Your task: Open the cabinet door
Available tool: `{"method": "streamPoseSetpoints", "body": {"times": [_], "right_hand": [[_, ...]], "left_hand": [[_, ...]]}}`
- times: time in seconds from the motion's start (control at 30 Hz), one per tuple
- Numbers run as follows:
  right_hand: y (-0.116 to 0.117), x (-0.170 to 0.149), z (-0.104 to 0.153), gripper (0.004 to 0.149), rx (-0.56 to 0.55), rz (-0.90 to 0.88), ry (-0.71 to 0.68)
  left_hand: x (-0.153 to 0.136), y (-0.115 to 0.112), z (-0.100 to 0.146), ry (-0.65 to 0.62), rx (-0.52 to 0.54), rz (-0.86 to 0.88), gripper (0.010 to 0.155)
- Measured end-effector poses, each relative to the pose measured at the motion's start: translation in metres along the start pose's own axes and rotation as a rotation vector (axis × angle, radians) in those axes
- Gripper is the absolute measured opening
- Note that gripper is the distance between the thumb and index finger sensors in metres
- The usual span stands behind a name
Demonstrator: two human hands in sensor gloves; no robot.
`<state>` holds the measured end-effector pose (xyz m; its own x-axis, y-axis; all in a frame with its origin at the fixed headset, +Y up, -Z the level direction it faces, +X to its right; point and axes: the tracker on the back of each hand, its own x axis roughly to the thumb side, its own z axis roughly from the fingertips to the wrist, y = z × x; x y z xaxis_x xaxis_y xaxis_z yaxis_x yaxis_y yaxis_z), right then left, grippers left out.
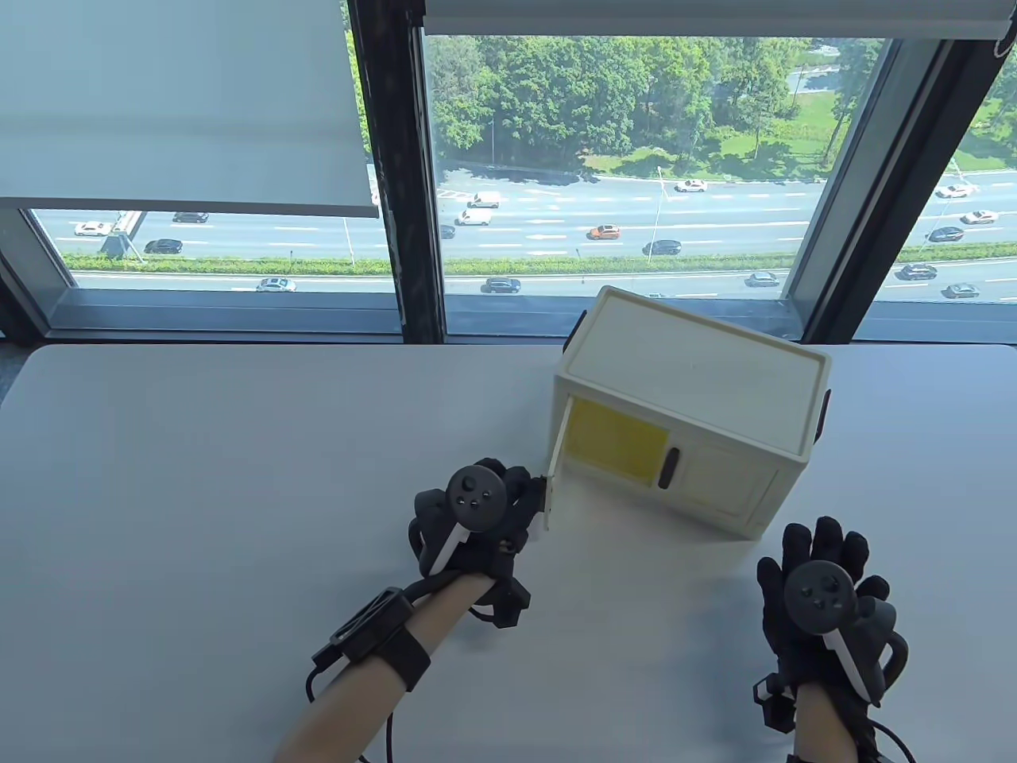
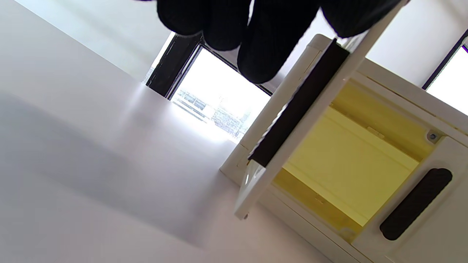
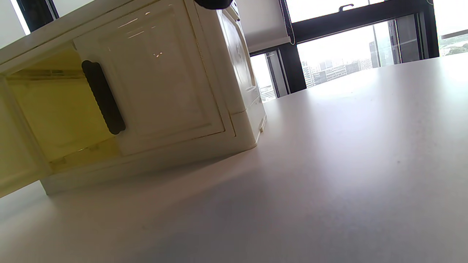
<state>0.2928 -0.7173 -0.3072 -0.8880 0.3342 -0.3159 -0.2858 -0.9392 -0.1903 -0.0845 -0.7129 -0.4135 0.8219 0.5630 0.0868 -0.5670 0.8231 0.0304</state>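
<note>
Left hand fingertips are hidden behind the tracker in the table view; in the left wrist view the fingers are seen curled over the free edge of the left door, which is gripped there. That door is swung out, edge-on to the table camera, so its face is not readable. Its black ribbed bar handle is seen only in the left wrist view. The cabinet is placed on the table right of centre, near the far edge, turned at an angle. It is made of glossy cream plastic, boxy, with a flat ridged top; the exposed interior is yellow and smooth. The right door is closed, panelled, with a black oblong handle. The cabinet's rear is cut off from all views. The right hand is laid on the table apart from the cabinet, fingers spread and released, holding nothing. The tabletop is matte pale grey.
</note>
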Motion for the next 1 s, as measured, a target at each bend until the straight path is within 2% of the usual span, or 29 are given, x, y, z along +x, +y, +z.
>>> {"method": "streamPoseSetpoints", "body": {"times": [0.2, 0.4, 0.57, 0.73, 0.83, 0.9, 1.0], "right_hand": [[0.002, 0.002, -0.001, 0.064, 0.016, 0.0, -0.004], [0.001, 0.005, -0.001, 0.065, 0.015, -0.013, -0.011], [0.0, 0.021, 0.0, 0.068, -0.052, -0.021, -0.02], [0.001, 0.047, -0.006, 0.068, -0.113, -0.019, -0.011], [0.0, 0.064, -0.015, 0.068, -0.114, -0.064, 0.071], [-0.001, 0.075, -0.024, 0.068, -0.093, -0.169, 0.213], [0.002, 0.086, -0.038, 0.067, -0.032, -0.301, 0.33]], "left_hand": [[-0.013, 0.017, 0.024, -0.043, 0.014, -0.038, 0.058], [-0.022, 0.033, 0.064, -0.086, -0.048, -0.054, 0.062], [-0.032, 0.043, 0.093, -0.087, -0.073, -0.029, 0.065], [-0.039, 0.047, 0.107, -0.078, -0.107, -0.031, 0.066], [-0.039, 0.047, 0.112, -0.064, -0.159, -0.015, 0.067], [-0.037, 0.047, 0.115, -0.066, -0.19, -0.005, 0.067], [-0.036, 0.047, 0.117, -0.072, -0.199, -0.005, 0.068]]}}
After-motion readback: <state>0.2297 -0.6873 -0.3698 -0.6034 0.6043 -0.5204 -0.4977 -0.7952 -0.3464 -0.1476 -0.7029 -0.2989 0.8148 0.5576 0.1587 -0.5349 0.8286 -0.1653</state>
